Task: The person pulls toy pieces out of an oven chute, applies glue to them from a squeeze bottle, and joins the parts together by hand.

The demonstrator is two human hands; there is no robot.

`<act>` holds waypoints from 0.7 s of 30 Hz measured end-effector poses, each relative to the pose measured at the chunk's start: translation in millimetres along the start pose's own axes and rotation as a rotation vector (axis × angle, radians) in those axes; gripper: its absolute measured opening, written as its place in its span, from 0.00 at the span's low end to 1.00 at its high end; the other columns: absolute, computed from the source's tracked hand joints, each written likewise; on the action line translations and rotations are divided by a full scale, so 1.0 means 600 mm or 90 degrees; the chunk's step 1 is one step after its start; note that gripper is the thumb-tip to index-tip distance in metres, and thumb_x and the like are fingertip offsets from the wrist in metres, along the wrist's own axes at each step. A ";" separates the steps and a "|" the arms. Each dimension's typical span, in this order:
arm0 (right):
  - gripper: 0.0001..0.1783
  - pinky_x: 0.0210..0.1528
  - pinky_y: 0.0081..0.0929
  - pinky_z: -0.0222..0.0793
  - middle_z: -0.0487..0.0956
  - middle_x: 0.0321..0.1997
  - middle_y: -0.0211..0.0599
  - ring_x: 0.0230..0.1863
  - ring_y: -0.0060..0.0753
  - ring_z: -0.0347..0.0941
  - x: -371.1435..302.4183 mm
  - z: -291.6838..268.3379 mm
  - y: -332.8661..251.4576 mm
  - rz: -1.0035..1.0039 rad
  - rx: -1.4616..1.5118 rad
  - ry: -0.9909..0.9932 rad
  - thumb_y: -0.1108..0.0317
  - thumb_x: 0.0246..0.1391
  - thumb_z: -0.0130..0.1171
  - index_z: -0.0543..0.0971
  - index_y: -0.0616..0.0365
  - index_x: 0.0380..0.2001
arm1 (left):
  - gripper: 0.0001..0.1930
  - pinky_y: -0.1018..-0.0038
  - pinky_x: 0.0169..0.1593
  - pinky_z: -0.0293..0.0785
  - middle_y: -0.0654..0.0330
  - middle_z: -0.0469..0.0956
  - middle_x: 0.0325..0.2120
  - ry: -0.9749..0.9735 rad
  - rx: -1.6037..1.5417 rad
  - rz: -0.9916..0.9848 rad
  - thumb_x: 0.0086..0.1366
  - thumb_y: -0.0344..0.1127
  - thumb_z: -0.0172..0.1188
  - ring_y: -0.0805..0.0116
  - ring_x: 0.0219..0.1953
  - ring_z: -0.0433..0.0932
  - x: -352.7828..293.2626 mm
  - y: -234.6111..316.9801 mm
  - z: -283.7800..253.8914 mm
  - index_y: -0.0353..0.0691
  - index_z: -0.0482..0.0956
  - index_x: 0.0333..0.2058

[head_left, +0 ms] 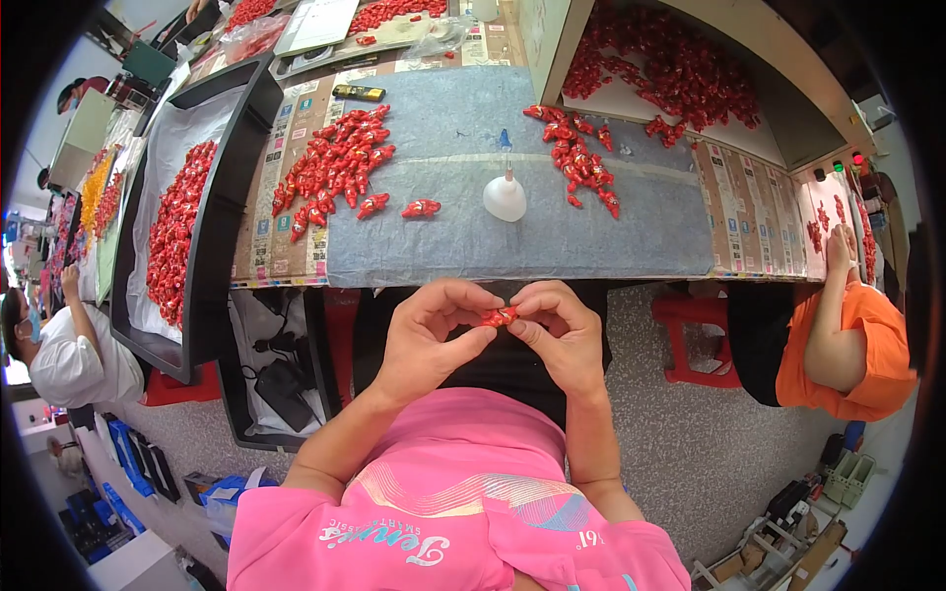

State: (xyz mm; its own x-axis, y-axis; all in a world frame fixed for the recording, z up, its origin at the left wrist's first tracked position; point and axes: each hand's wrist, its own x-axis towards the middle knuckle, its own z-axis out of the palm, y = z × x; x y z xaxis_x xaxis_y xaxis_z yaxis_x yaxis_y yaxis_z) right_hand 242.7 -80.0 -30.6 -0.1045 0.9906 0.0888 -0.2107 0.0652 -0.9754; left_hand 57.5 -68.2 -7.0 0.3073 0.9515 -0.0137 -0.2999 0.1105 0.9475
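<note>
Just off the table's near edge, a small red plastic figure (500,316) is pinched between both my hands. My left hand (434,330) grips one end of it with thumb and forefinger. The other end sits between the thumb and forefinger of my right hand (560,335). On the blue-grey mat (443,246) ahead lies a large heap of similar red figures (345,163) to the left, with a single one (422,208) apart from it. A smaller group (581,163) lies to the right. Between them stands a white dropper bottle (506,199) with a thin tip.
A black tray (258,128) full of red pieces stands at left. At the far right, an open box (680,74) holds many more. A yellow-black lighter (359,93) lies behind the left heap. Co-workers sit at left (79,345) and right (847,345).
</note>
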 end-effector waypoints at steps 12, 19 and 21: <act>0.08 0.43 0.20 0.73 0.76 0.43 0.35 0.42 0.24 0.74 0.006 -0.001 0.012 0.008 0.003 -0.007 0.80 0.47 0.65 0.78 0.61 0.33 | 0.18 0.73 0.49 0.74 0.57 0.76 0.41 -0.001 0.004 0.018 0.54 0.17 0.62 0.70 0.45 0.77 -0.002 0.001 0.001 0.33 0.72 0.44; 0.09 0.42 0.19 0.72 0.75 0.43 0.35 0.42 0.23 0.74 0.004 0.001 0.008 0.002 0.004 0.008 0.81 0.46 0.65 0.78 0.61 0.33 | 0.17 0.74 0.49 0.74 0.56 0.76 0.41 -0.002 -0.014 0.014 0.55 0.17 0.61 0.70 0.44 0.77 0.001 -0.001 0.001 0.32 0.73 0.43; 0.09 0.42 0.19 0.72 0.75 0.42 0.34 0.41 0.23 0.74 0.003 0.001 0.003 -0.001 0.001 0.009 0.81 0.46 0.65 0.78 0.61 0.33 | 0.16 0.74 0.49 0.74 0.55 0.76 0.41 -0.002 -0.023 0.016 0.55 0.17 0.61 0.69 0.44 0.77 0.002 0.000 0.001 0.32 0.73 0.43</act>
State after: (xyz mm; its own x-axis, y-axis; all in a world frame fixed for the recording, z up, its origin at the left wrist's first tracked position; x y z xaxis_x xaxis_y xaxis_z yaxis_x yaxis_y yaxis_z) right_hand 241.6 -78.3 -31.9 -0.0908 0.9920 0.0881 -0.2132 0.0670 -0.9747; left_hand 58.1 -67.4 -6.9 0.3014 0.9534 0.0115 -0.3399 0.0961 0.9356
